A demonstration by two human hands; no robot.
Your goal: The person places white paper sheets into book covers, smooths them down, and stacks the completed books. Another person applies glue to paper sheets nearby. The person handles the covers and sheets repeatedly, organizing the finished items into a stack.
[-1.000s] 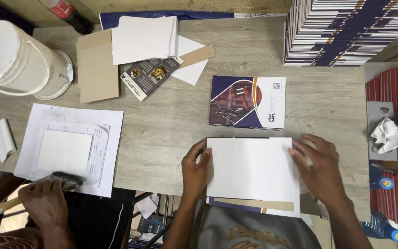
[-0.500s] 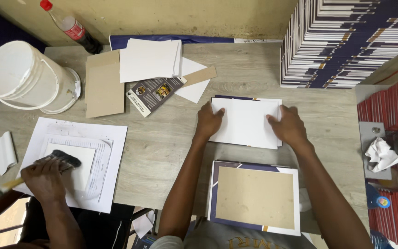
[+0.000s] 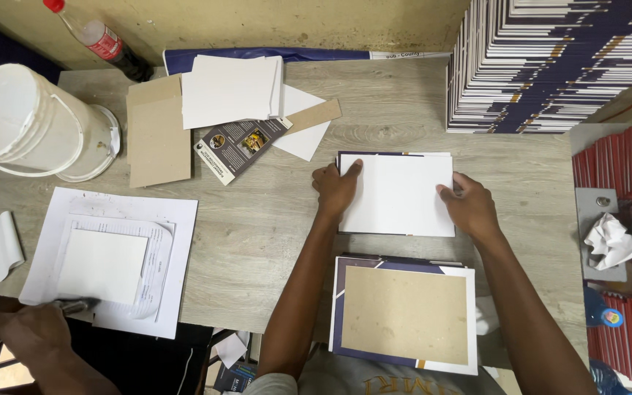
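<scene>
At the far left of the grey wood-grain worktop (image 3: 272, 219) you have one white bucket (image 3: 27, 121) lying tilted against its lid, one folded white scrap (image 3: 1, 245) below it, and one dark soft-drink bottle (image 3: 100, 44) with a red cap leaning at the back wall. A co-worker's hand (image 3: 34, 333) at the bottom left corner holds a brush just at the near edge of a white card (image 3: 102, 265), which lies on two larger white sheets. Further right, one brown board (image 3: 157, 132) lies flat, a small stack of white cards (image 3: 232, 89) rests beside it, and one printed leaflet (image 3: 239, 146) pokes out from under that stack with a narrow brown strip (image 3: 314, 117) next to it. Your left hand (image 3: 336, 189) lies flat, fingers spread, pressing the left edge of the white sheet (image 3: 398, 194); this sheet sits mid-worktop on top of a dark blue cover whose edge shows along the top and left. Your right hand (image 3: 468, 207) presses the sheet's right edge, fingers flat, gripping nothing. Nearer to you, one open blue cover (image 3: 404, 314) with a brown board glued in its middle lies on the worktop's near edge. At the back right stands one tall stack of finished covers (image 3: 550, 62), and at the far right one crumpled white cloth (image 3: 610, 241) lies beside red books (image 3: 623, 168).
</scene>
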